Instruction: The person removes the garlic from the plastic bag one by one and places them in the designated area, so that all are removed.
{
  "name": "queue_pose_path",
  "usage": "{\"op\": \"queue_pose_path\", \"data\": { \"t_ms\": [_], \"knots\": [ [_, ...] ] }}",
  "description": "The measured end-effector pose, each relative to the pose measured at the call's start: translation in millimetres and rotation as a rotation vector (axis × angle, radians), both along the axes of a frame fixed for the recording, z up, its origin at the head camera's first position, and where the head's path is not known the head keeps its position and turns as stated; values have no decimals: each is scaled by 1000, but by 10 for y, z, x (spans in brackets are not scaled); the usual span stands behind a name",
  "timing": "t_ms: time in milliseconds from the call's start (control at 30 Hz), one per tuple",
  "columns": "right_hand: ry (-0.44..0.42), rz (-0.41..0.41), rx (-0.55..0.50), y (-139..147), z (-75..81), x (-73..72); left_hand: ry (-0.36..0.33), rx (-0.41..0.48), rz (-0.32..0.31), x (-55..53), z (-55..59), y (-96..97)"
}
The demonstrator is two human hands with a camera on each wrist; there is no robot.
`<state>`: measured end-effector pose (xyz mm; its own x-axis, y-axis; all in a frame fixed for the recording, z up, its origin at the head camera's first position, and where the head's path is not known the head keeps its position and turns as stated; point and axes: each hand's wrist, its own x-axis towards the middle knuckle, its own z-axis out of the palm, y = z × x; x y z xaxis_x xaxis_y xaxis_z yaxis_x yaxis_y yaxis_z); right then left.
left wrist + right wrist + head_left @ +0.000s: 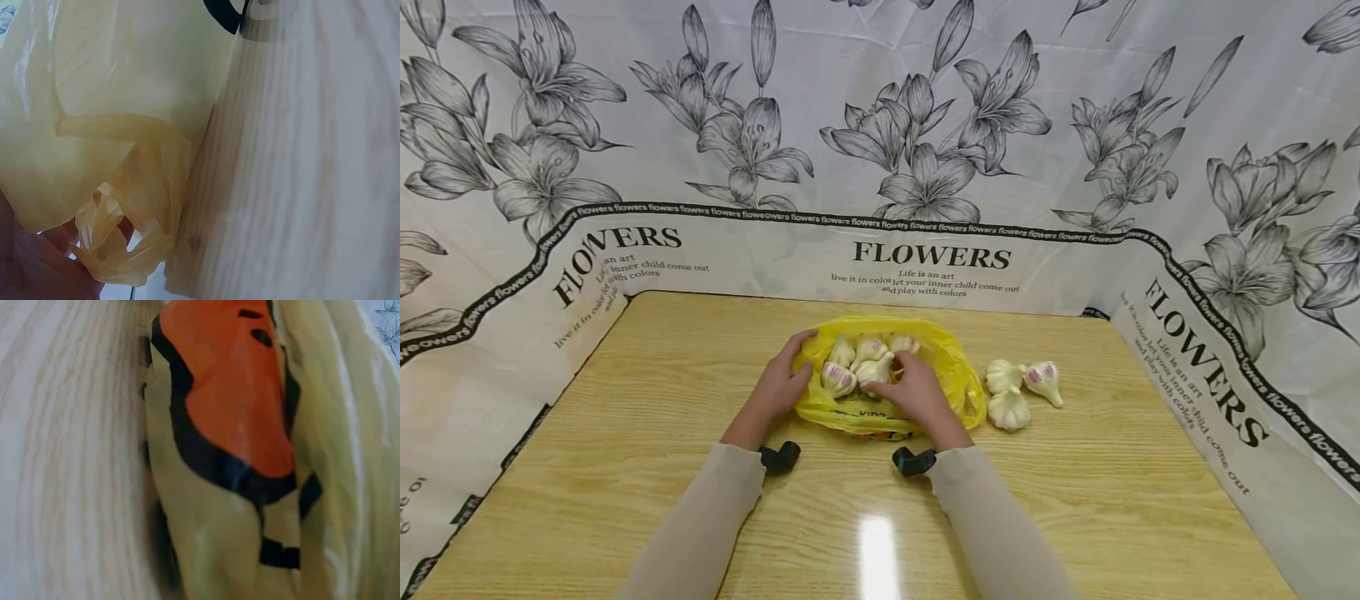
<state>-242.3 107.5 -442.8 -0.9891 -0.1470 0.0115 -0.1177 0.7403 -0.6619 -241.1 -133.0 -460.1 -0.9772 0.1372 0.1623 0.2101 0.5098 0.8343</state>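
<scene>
A yellow plastic bag (pixel 951 342) lies on the table with its mouth spread open, and several white garlic bulbs (pixel 838 380) with purple marks sit in it. My left hand (pixel 778 387) holds the bag's left edge, its thumb towards the inside. In the left wrist view, part of that hand (pixel 44 269) shows beside the bag's crumpled handle (pixel 125 244). Reaching over the near rim, my right hand (pixel 921 392) grips one garlic bulb (pixel 874 368) among the others. The right wrist view has only the bag's printed side (pixel 237 400); the hand is out of sight there.
To the right of the bag, three loose garlic bulbs (pixel 1009 408) lie close together on the wooden table (pixel 647 400). White flower-printed cloth (pixel 760 258) stands behind and along both sides of the table. Dark wrist mounts (pixel 781 457) sit near each sleeve cuff.
</scene>
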Motion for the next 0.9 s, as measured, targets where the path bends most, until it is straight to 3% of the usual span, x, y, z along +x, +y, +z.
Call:
{"op": "queue_pose_path", "data": {
  "t_ms": [567, 900],
  "knots": [
    [-25, -39, -28, -92, -53, -15, -11, 6, 5, -11, -5, 8],
    [-3, -20, -25, -59, -66, 18, -11, -8, 7, -11, -14, 6]
  ]
}}
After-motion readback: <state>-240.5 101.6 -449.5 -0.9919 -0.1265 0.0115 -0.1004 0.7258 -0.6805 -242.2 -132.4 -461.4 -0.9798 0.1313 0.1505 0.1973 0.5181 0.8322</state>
